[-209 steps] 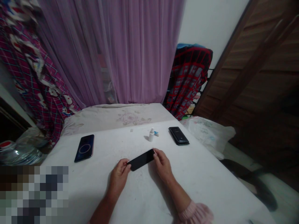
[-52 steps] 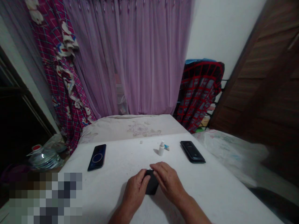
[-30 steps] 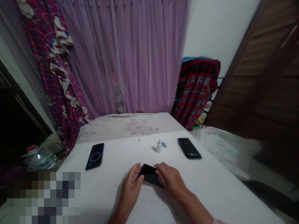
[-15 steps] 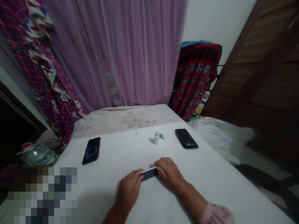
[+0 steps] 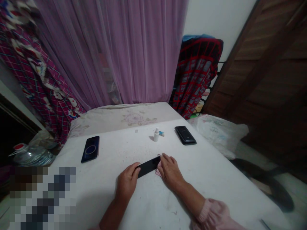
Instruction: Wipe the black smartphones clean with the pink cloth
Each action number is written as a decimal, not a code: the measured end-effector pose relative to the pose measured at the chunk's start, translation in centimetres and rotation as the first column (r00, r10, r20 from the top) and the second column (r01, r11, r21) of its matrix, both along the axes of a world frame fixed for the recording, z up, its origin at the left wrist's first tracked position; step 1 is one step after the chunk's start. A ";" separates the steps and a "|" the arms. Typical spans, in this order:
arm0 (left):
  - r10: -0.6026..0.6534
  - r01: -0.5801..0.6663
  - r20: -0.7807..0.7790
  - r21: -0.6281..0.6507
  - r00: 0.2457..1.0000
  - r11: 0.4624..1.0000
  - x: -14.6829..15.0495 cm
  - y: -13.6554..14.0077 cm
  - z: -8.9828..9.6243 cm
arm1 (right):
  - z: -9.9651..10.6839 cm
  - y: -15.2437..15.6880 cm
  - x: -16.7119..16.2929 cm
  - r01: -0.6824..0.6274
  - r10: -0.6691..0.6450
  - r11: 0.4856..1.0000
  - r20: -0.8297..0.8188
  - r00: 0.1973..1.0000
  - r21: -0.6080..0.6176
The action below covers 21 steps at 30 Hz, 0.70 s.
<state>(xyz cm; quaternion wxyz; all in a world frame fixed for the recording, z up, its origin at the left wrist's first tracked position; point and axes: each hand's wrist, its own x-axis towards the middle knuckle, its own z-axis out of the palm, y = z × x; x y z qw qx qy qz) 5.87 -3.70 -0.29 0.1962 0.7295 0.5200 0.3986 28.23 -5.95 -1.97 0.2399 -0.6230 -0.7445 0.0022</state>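
Note:
A dark phone [image 5: 147, 167] is held low over the white table, its dark face tilted up toward me. My left hand [image 5: 126, 182] is closed on its left end, thumb along the near edge. At the other end, my right hand [image 5: 171, 172] presses a folded pink cloth [image 5: 158, 172] against the phone; the fingers partly hide both the cloth and that end. Beyond the hands stands a small white bottle [image 5: 156, 136], with a blue-and-white packet [image 5: 162, 133] just behind it.
Another phone [image 5: 90, 149] lies at the table's left, and a black phone in a dark case [image 5: 185, 135] at the right. A small pale square [image 5: 136, 131] lies farther back. A large water bottle [image 5: 31, 155] stands off the left side; a plastic sheet [image 5: 218, 132] is off the right.
The phone has turned from nearly edge-on to show its dark face. The pink cloth now shows under my right hand. The whole view has shifted slightly.

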 end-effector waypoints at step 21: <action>0.007 0.053 -0.458 0.119 0.889 0.991 -1.9 0.8 -3.1 | 1.4 2.8 0.6 0.122 -0.049 0.975 -0.357 0.933 0.185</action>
